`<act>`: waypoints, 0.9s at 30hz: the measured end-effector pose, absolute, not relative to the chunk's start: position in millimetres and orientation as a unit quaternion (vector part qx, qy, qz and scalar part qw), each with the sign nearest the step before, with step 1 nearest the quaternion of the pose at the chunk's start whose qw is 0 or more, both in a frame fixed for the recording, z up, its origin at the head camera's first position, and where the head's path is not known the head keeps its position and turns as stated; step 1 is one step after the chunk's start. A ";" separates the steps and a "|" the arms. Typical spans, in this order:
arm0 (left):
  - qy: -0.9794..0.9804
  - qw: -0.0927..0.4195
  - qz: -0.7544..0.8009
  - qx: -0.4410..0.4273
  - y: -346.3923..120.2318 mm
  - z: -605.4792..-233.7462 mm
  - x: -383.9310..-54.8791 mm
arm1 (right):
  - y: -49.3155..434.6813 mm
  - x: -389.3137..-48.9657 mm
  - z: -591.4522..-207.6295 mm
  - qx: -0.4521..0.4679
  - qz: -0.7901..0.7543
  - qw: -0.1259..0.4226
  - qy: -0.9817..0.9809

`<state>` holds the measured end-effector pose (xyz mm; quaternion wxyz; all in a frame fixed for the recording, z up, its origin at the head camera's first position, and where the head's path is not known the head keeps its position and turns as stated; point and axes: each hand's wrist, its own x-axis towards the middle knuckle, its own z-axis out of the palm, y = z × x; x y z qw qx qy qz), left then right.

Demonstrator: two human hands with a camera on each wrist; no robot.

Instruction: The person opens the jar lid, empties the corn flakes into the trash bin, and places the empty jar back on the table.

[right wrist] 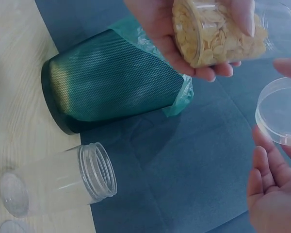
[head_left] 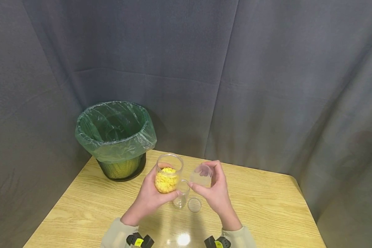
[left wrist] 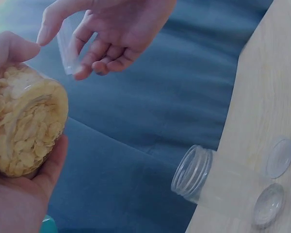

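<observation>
My left hand (head_left: 149, 199) grips a clear jar (head_left: 168, 181) partly filled with yellow flakes (right wrist: 218, 36), held above the table with its mouth uncovered. A round, shallow clear lid (right wrist: 280, 109) is pinched between the thumb and fingers of my right hand (head_left: 218, 193), just right of the jar and apart from it. Below and between the hands, a second clear jar (right wrist: 53, 182) stands upright on the table, uncovered and with nothing visible inside. Beside its base lies another clear lid (head_left: 194, 205), flat on the wood.
At the table's back left stands a black mesh bin (right wrist: 111, 80) lined with a green plastic bag (head_left: 116, 148). The light wooden table (head_left: 260, 206) ends at a dark grey curtain (head_left: 266, 86) behind and at both sides.
</observation>
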<state>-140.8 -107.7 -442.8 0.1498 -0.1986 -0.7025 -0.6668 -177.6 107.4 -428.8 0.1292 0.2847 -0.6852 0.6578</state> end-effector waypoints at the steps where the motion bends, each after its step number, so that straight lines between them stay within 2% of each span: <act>1: -0.704 0.150 -0.666 -0.196 -109.0 -442.3 -141.0 | 107.6 -177.8 -429.1 0.282 0.659 0.128 -0.685; 11: -0.718 0.188 -0.644 -0.184 -127.1 -431.6 -142.1 | 109.7 -178.1 -432.7 0.250 0.644 0.135 -0.710; 27: -0.752 0.215 -0.611 -0.118 -160.9 -419.3 -141.0 | 117.7 -178.6 -439.4 0.228 0.647 0.123 -0.718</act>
